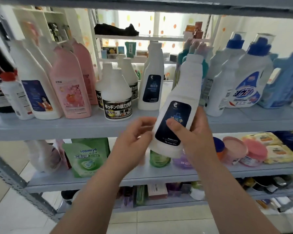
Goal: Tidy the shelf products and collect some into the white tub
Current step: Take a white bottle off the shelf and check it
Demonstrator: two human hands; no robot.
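White bottle (184, 92) tilted, held clear of shelf (41, 127), in front of matching bottle (150, 88). Right hand (198, 137) wraps lower body, thumb across dark label. Left hand (132, 139) fingers curled at bottle's edge; grip unclear, blurred. Risk: swinging neck could topple neighbouring bottles. Tub not visible.

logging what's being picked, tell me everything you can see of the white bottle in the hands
The white bottle is tall opaque plastic, narrowing to a white capped neck, with a rounded navy label bearing pale blue characters. It is held before the shelf, tilted, cap up and right. The right hand grips its lower body, thumb across the label; the left hand meets its lower left edge with curled fingers, blurred.
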